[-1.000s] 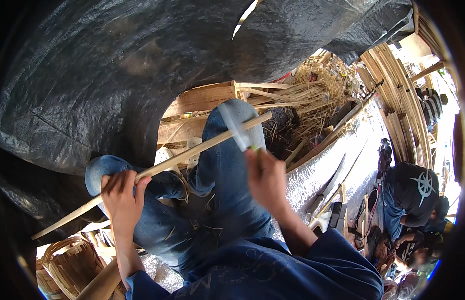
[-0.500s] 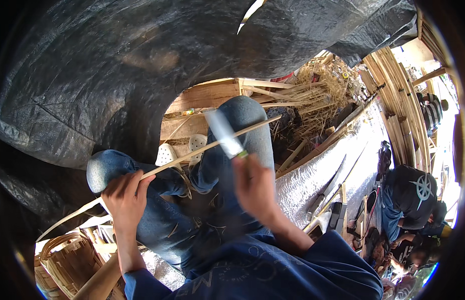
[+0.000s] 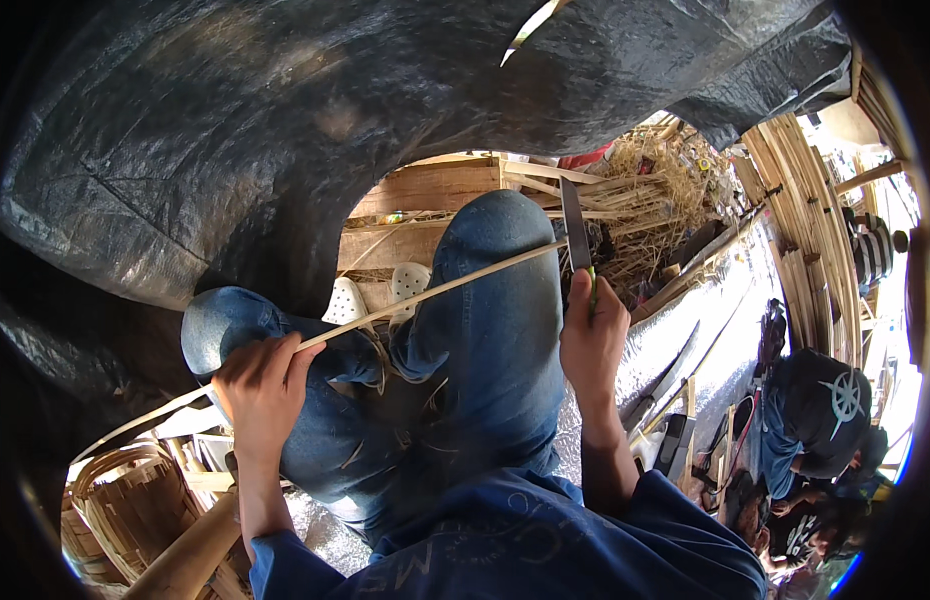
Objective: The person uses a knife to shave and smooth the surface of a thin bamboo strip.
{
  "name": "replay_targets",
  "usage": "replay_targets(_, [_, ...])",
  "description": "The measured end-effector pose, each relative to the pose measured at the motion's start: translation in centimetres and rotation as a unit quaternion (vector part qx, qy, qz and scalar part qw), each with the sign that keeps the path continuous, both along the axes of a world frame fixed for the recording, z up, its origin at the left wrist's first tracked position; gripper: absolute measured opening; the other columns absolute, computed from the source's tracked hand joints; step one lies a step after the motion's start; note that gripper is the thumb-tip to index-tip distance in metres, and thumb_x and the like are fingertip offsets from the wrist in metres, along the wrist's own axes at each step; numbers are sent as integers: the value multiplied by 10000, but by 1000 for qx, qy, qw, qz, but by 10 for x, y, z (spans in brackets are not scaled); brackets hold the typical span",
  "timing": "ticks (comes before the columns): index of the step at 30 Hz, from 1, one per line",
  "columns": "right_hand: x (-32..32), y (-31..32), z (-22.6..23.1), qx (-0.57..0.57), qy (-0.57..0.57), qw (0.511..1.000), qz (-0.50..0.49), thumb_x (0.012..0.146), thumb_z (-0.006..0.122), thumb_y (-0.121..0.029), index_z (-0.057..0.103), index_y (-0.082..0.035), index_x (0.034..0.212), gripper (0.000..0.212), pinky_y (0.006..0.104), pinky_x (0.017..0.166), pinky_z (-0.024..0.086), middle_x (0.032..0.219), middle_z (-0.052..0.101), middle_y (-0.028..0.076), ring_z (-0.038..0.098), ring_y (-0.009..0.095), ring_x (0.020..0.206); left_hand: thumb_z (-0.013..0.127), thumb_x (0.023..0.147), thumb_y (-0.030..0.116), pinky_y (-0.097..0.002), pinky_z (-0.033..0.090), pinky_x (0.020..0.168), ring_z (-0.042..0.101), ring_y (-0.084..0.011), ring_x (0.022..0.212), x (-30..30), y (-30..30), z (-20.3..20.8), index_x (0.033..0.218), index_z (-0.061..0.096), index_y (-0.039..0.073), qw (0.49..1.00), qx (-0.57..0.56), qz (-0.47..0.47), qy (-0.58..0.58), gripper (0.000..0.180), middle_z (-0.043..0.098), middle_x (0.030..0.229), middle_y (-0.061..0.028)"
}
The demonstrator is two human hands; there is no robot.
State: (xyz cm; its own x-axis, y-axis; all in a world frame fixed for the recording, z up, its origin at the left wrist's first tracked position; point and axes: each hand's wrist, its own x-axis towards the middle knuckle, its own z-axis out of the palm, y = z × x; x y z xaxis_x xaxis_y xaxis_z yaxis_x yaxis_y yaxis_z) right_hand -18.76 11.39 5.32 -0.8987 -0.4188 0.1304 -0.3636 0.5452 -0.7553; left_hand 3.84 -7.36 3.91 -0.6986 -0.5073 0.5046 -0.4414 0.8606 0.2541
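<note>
Your right hand [image 3: 595, 340] has swung out to the right over the last half second, taking the knife [image 3: 574, 228] off the strip it was crossing in a blur; the blade now points up, away from you, just beside the far end of the pale wooden strip [image 3: 435, 291] (whether the two touch, you cannot tell from this angle). Your left hand [image 3: 260, 393] has stayed by your left knee [image 3: 225, 325], its fingers closed on the strip. Your right fingers are wrapped round the knife's handle, where a bit of bright green shows near the thumb.

You have the strip slanting across your lap: its near end hangs out to the lower left, past your left knee, and its far end rises over your right knee [image 3: 500, 225]. Between your legs you can see white clogs [image 3: 409, 283] with holes in them, with wooden boards [image 3: 435, 188] beyond. Black sheeting [image 3: 235, 150] fills the upper left, and a woven basket [image 3: 130, 505] stands at your lower left. To your right, a long blade [image 3: 675, 368] lies on silvery sheeting [image 3: 720, 305], near straw-like scraps [image 3: 675, 165] and upright slats [image 3: 800, 215]. Farther right, another person [image 3: 820, 410] in dark clothing bends forward.
</note>
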Motion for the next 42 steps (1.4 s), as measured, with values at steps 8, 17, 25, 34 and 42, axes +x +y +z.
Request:
replay_targets(8, [44,-23,-15,-1,61,994,87,921,556,-176,505,-19,700,276,351,398,346,475,460,119,477,210,385,693,801,258,-345,407,483,535,-246,524,1,-7,2,711,529,69,998,44,-5,-54,266,552,633,-50])
replay_targets(17, [76,-33,-26,-27,62,985,160,941,540,-194,518,-41,687,297,306,366,278,461,447,52,392,105,390,678,808,264,-354,455,550,584,-243,615,-5,-4,0,886,617,66,998,41,-16,-54,221,606,733,-60])
replay_targets(25, [3,-5,-14,-5,37,999,11,961,489,-179,523,9,716,311,356,422,324,522,509,150,462,207,417,725,753,201,-336,457,542,542,-201,601,-9,-4,4,1014,647,73,998,-10,-54,11,301,555,701,-6])
replay_targets(34, [-45,24,-13,-23,-89,996,-17,979,456,-288,507,-12,730,375,279,455,336,556,477,44,449,86,506,721,748,117,-286,411,501,555,-151,554,1,-4,4,1011,667,90,997,-33,-73,4,270,584,668,5])
replay_targets(42, [-38,19,-11,-88,-103,990,-25,981,466,-318,507,-41,734,374,232,453,291,567,412,-40,384,42,514,697,786,156,-296,412,488,561,-198,524,-3,-5,7,808,610,71,998,2,-51,-28,123,591,645,-33])
